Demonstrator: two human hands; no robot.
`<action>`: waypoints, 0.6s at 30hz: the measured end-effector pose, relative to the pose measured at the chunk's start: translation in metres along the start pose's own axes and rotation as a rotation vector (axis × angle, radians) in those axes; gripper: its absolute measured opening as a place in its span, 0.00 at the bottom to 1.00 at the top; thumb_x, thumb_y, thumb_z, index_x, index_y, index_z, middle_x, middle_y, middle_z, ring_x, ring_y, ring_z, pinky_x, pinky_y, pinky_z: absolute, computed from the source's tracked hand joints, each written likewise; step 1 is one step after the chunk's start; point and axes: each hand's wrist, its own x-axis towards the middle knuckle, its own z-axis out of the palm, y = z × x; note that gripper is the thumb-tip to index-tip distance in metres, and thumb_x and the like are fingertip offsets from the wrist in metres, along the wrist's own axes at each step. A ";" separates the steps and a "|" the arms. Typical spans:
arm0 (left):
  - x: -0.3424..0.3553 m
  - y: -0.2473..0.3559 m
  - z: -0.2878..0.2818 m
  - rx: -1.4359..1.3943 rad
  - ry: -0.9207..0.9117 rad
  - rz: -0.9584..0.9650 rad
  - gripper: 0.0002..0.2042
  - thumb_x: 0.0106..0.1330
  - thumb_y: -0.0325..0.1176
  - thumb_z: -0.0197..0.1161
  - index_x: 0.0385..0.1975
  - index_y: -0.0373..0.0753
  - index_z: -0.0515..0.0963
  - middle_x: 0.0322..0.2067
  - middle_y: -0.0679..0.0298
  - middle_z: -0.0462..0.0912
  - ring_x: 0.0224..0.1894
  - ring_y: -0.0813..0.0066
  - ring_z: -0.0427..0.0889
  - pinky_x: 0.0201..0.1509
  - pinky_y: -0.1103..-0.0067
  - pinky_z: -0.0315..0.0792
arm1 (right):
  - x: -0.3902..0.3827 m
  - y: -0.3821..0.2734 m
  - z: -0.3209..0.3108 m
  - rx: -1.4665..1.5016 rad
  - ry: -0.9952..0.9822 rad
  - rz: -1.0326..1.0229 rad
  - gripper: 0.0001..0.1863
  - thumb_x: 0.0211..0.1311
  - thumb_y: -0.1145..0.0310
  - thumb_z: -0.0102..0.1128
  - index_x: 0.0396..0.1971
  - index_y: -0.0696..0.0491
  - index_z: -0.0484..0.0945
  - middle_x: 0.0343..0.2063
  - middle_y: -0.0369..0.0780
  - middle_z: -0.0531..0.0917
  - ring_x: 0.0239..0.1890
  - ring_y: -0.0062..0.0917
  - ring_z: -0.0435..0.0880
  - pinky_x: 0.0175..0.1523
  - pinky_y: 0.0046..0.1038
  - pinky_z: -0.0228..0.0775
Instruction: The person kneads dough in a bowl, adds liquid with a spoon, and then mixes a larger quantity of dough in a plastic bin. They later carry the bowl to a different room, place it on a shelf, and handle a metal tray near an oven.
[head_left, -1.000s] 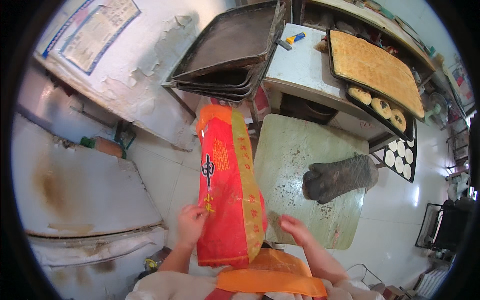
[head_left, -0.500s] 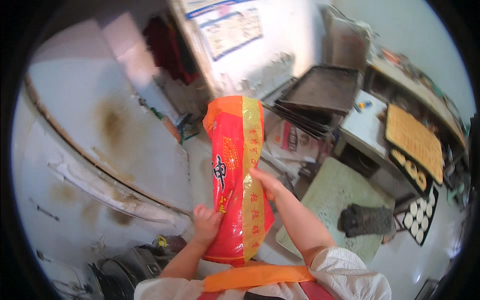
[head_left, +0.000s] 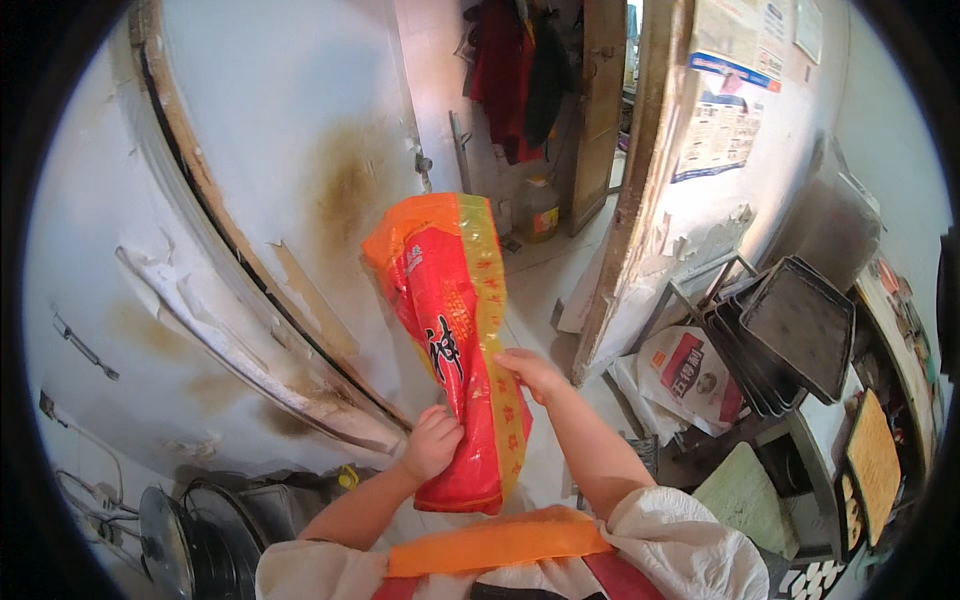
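Observation:
A long red plastic sack [head_left: 440, 340] with an orange end and a yellow stripe is held upright in front of me. My left hand [head_left: 434, 442] grips its lower left side, fingers curled into the plastic. On the right edge, a little higher, my right hand [head_left: 530, 374] has closed on the sack by the yellow stripe, with part of its fingers behind it. The sack looks partly filled and creased; what it holds is hidden.
A doorway with an open wooden door [head_left: 598, 120] lies ahead, a yellowish jug [head_left: 540, 208] on its floor. Right of it stand stacked black trays [head_left: 800, 325], a white sack [head_left: 690, 375] and a green board [head_left: 745, 495]. A stained white panel [head_left: 290, 130] is left, dark pans [head_left: 165, 545] lower left.
My view has swung left, bringing the doorway and hanging clothes toward the middle while trays and green board shift right. Both hands still hold the red sack.

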 end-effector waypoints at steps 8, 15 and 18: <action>0.087 -0.141 0.049 -0.029 0.146 -0.260 0.16 0.53 0.26 0.63 0.43 0.33 0.77 0.34 0.55 0.77 0.37 0.54 0.75 0.52 0.63 0.70 | 0.142 -0.090 -0.031 -0.082 0.168 -0.503 0.02 0.58 0.75 0.61 0.27 0.56 0.80 0.24 0.32 0.80 0.25 0.15 0.75 0.32 0.19 0.67; 0.127 -0.363 0.115 -0.659 0.395 -1.211 0.26 0.67 0.44 0.60 0.61 0.37 0.66 0.50 0.61 0.77 0.53 0.67 0.74 0.59 0.70 0.65 | 0.203 -0.246 -0.098 0.219 0.030 -0.670 0.02 0.61 0.77 0.58 0.30 0.57 0.79 0.28 0.34 0.82 0.30 0.17 0.78 0.39 0.21 0.71; 0.212 -0.424 0.119 -1.232 0.479 -1.484 0.29 0.68 0.47 0.56 0.65 0.40 0.58 0.58 0.65 0.70 0.58 0.67 0.69 0.62 0.71 0.60 | 0.236 -0.277 -0.132 0.255 0.026 -0.756 0.03 0.62 0.77 0.56 0.32 0.58 0.79 0.33 0.38 0.84 0.31 0.21 0.80 0.42 0.24 0.73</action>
